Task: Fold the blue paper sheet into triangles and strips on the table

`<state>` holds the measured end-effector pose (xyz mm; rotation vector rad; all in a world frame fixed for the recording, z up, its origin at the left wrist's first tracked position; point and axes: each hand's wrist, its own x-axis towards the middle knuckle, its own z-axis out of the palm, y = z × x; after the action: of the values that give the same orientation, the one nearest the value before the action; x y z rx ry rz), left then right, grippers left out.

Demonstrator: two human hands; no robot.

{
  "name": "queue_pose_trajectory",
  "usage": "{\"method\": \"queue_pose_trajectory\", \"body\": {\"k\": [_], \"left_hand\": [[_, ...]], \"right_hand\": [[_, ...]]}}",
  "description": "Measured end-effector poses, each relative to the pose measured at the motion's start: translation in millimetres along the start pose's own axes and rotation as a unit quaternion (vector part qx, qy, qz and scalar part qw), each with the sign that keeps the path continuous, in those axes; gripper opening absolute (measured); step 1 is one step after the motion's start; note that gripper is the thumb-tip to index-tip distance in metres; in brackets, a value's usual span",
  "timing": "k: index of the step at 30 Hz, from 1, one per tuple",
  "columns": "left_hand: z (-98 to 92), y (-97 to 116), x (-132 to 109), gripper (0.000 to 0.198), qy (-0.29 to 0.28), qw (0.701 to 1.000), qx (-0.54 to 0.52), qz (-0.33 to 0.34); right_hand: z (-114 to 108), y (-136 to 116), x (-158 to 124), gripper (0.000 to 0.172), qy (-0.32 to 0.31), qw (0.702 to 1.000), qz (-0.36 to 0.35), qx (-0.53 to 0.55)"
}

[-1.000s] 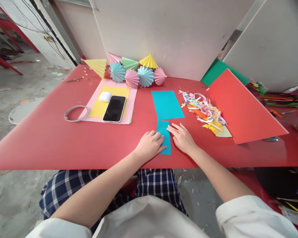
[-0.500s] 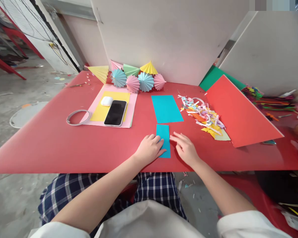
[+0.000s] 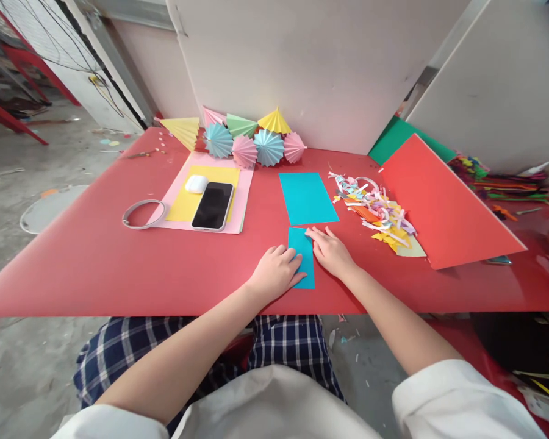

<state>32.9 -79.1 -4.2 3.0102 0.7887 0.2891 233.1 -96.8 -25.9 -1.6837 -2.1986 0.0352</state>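
Note:
A small folded cyan paper strip (image 3: 304,259) lies near the front edge of the red table (image 3: 96,262). My left hand (image 3: 277,271) rests on the strip's left side, fingers flat and pressing it down. My right hand (image 3: 332,251) lies flat at the strip's right edge, its fingertips touching the far right corner. A larger cyan sheet (image 3: 307,198) lies just beyond the strip.
A phone (image 3: 213,206) and white earbud case (image 3: 196,183) sit on yellow and pink sheets at left, beside a grey ring (image 3: 143,214). Paper fans (image 3: 256,143) line the back. Paper scraps (image 3: 377,210) and a big red sheet (image 3: 443,204) lie at right.
My right hand slid up along the strip's right edge toward its far corner. My left hand stayed on the strip.

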Motion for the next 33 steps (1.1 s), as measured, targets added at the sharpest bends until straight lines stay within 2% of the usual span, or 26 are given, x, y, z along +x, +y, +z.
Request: {"method": "queue_pose_trajectory", "body": {"k": [8, 13, 19, 23, 27, 30, 33], "left_hand": [[0.0, 3.3, 0.1, 0.040, 0.007, 1.000, -0.008, -0.014], [0.9, 5.0, -2.0, 0.042, 0.017, 0.999, -0.008, -0.028], [2.6, 5.5, -3.0, 0.043, 0.024, 0.999, -0.013, -0.032], [2.9, 5.6, -2.8, 0.043, 0.026, 0.999, -0.014, -0.038], [2.7, 5.7, -2.6, 0.041, 0.025, 0.999, -0.014, -0.041], [1.1, 8.9, -3.5, 0.041, 0.024, 0.999, -0.009, -0.048], [-3.7, 16.0, -7.2, 0.036, 0.026, 0.997, 0.000, -0.068]], "right_hand": [[5.0, 1.0, 5.3, 0.042, -0.014, 0.999, 0.039, -0.018], [4.1, -4.1, -0.3, 0.039, 0.030, 0.998, 0.044, -0.046], [-6.2, -28.1, -36.3, 0.029, 0.066, 0.996, 0.027, -0.056], [-15.3, -53.2, -68.6, 0.027, 0.064, 0.996, 0.002, -0.055], [-23.3, -75.3, -93.5, 0.025, 0.062, 0.997, 0.006, -0.045], [-31.7, -85.9, -101.6, 0.020, 0.065, 0.998, 0.014, -0.020], [-38.9, -91.1, -97.8, 0.019, 0.101, 0.994, 0.035, 0.027]]}}
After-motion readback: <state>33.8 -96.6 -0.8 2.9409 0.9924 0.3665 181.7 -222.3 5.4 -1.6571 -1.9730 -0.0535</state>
